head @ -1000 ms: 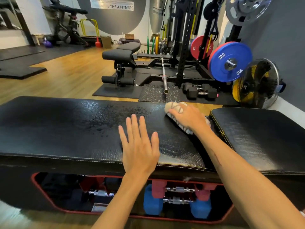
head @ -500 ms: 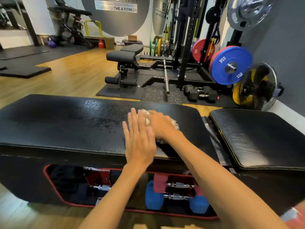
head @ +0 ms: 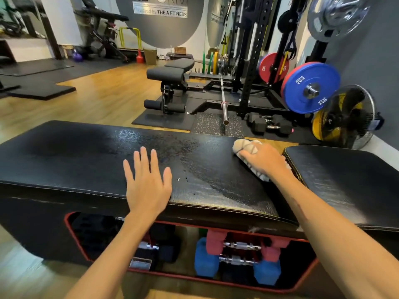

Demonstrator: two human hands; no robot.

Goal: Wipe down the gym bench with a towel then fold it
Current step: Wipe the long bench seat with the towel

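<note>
While the right hand pressed a bunched beige towel onto the bench pad, fingers curled over the cloth and gripping it, the left hand lay flat and empty near the pad's front edge, fingers spread, palm down. Towel sat at the pad's far right corner, just beside the gap to the second pad; part of it stuck out under the wrist toward that gap. Towel showed a thin crossed line pattern. Pad surface between the hands looked wet: fine droplets across the middle, a smoother smeared band running from the towel toward the front edge. Left end of the pad looked dull and dry.

Below the pad, a red-trimmed opening in the bench base held dumbbells: a red pair stacked over a blue pair on the right, darker ones on the left, not clear enough to count.

Behind the bench: wood floor, an adjustable bench on black mats, a barbell pointing toward the camera, a rack, a blue 20 kg plate, a red plate, black hex dumbbells, a floor fan at the right wall.
</note>
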